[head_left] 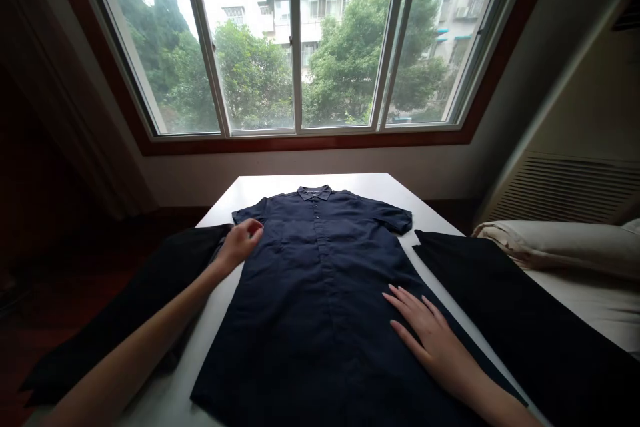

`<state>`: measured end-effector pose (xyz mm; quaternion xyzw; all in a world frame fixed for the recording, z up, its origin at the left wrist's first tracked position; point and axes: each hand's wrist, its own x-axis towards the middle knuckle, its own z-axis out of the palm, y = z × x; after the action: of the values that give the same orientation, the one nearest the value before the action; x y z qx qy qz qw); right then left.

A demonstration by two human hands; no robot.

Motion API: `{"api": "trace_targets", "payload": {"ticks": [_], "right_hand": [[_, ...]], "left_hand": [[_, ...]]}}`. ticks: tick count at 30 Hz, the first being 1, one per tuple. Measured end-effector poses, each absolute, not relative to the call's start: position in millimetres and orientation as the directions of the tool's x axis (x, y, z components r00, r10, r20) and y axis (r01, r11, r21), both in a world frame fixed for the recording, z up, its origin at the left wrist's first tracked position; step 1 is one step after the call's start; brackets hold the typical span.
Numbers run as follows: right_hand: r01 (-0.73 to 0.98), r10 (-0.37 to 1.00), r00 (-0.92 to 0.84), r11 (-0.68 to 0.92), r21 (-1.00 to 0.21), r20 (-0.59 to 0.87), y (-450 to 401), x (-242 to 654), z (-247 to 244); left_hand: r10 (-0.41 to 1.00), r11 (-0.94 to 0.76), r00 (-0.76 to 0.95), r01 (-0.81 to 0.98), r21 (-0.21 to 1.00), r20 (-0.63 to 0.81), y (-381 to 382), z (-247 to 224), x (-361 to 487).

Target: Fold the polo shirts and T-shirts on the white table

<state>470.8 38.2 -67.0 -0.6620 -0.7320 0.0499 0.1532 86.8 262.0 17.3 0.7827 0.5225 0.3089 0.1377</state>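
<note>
One shirt, two black cloths, two hands

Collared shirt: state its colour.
The collared shirt is dark navy blue, seen in the head view.

Along the far edge of the worktop, at the middle of the frame, a bare white strip surrounds the collar, with the wall rising behind. Two narrow lanes flank the dark blue shirt. The right one runs from right of centre toward the lower right, bounded by black cloth; the right hand lies spread just inside it. The left lane, beside another black cloth, is crossed by the left forearm, and the left hand blocks its upper end. Between both hands, the shirt's centre offers open passage.
</note>
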Motion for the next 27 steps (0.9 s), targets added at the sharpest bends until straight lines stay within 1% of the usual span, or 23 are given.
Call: {"api": "trace_targets", "payload": {"ticks": [2,3,4,6,7,9,12,14,16,19,22,24,26,27], "right_hand": [[0.953,0.987,-0.072,0.111,-0.282,0.144,39,471,-67],[0.952,0.988,-0.071,0.109,-0.286,0.139,39,472,-67],[0.951,0.988,-0.070,0.107,-0.290,0.137,39,472,-66],[0.949,0.989,-0.068,0.105,-0.296,0.132,38,472,-64],[0.949,0.990,-0.065,0.100,-0.298,0.127,38,472,-63],[0.949,0.992,-0.056,0.088,-0.302,0.112,36,472,-61],[0.944,0.993,-0.050,0.082,-0.318,0.106,36,473,-59],[0.942,0.993,-0.050,0.083,-0.325,0.110,37,473,-59],[0.943,0.993,-0.050,0.083,-0.323,0.108,37,473,-60],[0.947,0.994,-0.050,0.079,-0.311,0.100,38,473,-61],[0.949,0.994,-0.053,0.082,-0.306,0.099,38,473,-61],[0.947,0.992,-0.054,0.086,-0.310,0.112,38,474,-62],[0.945,0.990,-0.052,0.091,-0.314,0.130,39,474,-64],[0.945,0.989,-0.051,0.092,-0.314,0.137,39,474,-65]], "left_hand": [[0.945,-0.205,0.074,0.893,0.401,0.319,317,23,76],[0.958,-0.103,0.006,0.940,0.326,0.286,339,23,71],[0.965,-0.010,-0.057,0.967,0.254,0.254,358,21,68],[0.971,0.101,-0.131,0.983,0.153,0.200,384,15,63],[0.971,0.142,-0.163,0.982,0.128,0.174,392,10,62],[0.970,0.191,-0.206,0.974,0.122,0.128,403,0,61],[0.962,0.248,-0.260,0.959,0.136,0.077,413,-14,61],[0.959,0.255,-0.272,0.949,0.184,0.077,418,-20,60],[0.961,0.225,-0.260,0.933,0.281,0.095,421,-23,59],[0.969,0.103,-0.186,0.902,0.420,0.162,422,-23,61],[0.963,-0.080,-0.056,0.876,0.475,0.265,418,-20,72],[0.947,-0.208,0.049,0.849,0.486,0.319,414,-18,85],[0.928,-0.341,0.195,0.787,0.514,0.317,408,-19,99],[0.916,-0.396,0.278,0.743,0.540,0.289,406,-21,106]]}}
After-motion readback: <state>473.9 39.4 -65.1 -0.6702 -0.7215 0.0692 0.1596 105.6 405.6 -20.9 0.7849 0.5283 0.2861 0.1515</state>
